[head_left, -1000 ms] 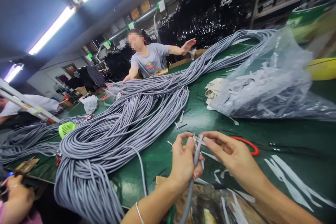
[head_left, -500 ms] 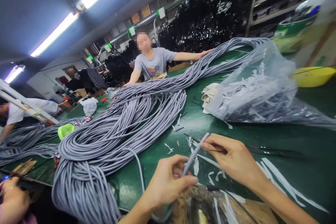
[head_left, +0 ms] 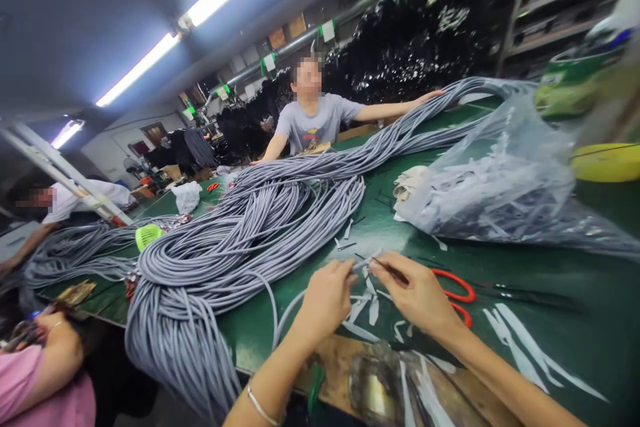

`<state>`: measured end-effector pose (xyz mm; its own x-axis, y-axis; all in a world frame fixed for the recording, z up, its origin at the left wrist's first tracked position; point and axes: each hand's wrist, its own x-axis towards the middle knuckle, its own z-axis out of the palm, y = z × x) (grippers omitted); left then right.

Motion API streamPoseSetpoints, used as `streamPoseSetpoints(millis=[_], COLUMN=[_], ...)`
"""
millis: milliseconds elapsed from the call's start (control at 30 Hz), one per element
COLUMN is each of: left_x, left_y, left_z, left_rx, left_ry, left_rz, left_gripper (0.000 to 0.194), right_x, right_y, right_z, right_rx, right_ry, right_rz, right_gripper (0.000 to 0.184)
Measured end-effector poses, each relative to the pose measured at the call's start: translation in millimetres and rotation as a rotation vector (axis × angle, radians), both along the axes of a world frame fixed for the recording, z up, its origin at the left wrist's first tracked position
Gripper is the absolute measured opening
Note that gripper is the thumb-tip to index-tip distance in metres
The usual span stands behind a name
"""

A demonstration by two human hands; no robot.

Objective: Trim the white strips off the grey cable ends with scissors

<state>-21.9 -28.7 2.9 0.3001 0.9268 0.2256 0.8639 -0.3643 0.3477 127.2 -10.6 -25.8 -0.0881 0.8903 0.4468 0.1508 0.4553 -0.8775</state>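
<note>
My left hand is closed round a grey cable, close to its end. The cable runs back from the hand in a loop over the table. Fingers pinched, my right hand holds a thin dark tool right at the cable end; its exact kind is hard to make out. Beside the right wrist lie scissors with red handles, partly hidden by that hand. White strips of scrap lie below the fingers, and a worn wooden board with a metal piece sits under my forearms.
A large heap of coiled grey cables covers the left of the green table. At right stands a clear plastic bag of scraps beside a yellow bowl. A person across the table handles cables; others work at left.
My left hand has turned over and brought the cable end up to the right fingers; the cable now lies flatter. The red scissor handles have come into view. The head view has shifted left.
</note>
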Motion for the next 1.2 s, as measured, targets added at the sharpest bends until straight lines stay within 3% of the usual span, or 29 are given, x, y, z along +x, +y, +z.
streamPoseSetpoints(millis=[67, 233, 400, 467, 567, 700, 800, 900, 1033, 1200], left_x=[11.7, 29.9, 27.3, 21.2, 13.6, 9.8, 8.4, 8.7, 12.4, 16.0], left_y=[8.3, 20.8, 21.9, 21.8, 22.3, 21.3, 17.1, 11.9, 8.9, 9.2], left_z=[4.4, 4.4, 6.4, 10.4, 14.0, 13.2, 11.2, 9.7, 7.7, 3.5], left_rx=[0.011, -0.149, -0.465, -0.565, -0.585, -0.309, -0.13, -0.081, -0.011, 0.066], left_ry=[-0.299, -0.894, -1.221, -1.227, -1.136, -1.094, -0.966, -0.798, -0.672, -0.67], left_rz=[-0.074, 0.045, -0.07, -0.156, -0.249, -0.18, -0.121, -0.133, -0.195, -0.308], left_gripper=[0.03, 0.016, 0.058, 0.071, 0.067, 0.06, 0.053, 0.047, 0.049, 0.055], right_x=[7.9, 11.6, 10.4, 8.6, 3.5, 0.9, 8.1, 17.1, 20.0, 18.0], right_y=[3.0, 3.1, 0.0, -1.2, -3.8, -9.5, -13.1, -14.3, -11.6, -6.7], right_z=[5.8, 12.0, 12.5, 12.7, 11.7, 12.5, 19.9, 28.4, 28.3, 18.8], right_rx=[-0.034, -0.156, -0.256, -0.265, -0.231, -0.163, -0.119, -0.07, -0.079, -0.291], right_ry=[0.054, 0.17, 0.197, 0.19, 0.124, -0.06, -0.007, 0.06, 0.086, 0.219], right_rz=[0.001, 0.036, 0.093, 0.112, 0.144, 0.158, 0.008, -0.095, -0.053, 0.111], right_gripper=[0.038, 0.049, 0.048, 0.046, 0.046, 0.048, 0.048, 0.052, 0.059, 0.054])
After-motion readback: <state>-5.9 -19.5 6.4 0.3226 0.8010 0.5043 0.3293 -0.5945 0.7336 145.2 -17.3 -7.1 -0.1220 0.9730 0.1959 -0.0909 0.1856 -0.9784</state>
